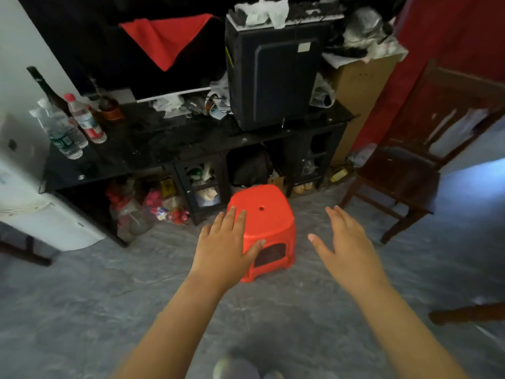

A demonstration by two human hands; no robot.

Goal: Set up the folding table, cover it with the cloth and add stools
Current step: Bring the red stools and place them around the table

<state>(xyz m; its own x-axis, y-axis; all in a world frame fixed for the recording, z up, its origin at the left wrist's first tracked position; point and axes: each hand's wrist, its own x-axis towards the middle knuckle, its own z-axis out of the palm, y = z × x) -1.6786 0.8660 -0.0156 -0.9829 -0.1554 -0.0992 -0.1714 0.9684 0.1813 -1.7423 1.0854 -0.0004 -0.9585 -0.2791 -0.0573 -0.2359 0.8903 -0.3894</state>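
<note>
grey floor (82, 310) bears red stool (266, 214) before cluttered black cabinet (164, 143).

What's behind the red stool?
A low black cabinet; the compartment right behind the red stool holds a dark bag and a small cardboard box. The stool hides that compartment's floor, and the left hand covers the stool's near-left corner.

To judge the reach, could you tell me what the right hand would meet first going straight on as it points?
Probably the black cabinet's low shelves: the right hand, open, points past the red stool's right side without touching it. Depth is unclear.
</note>
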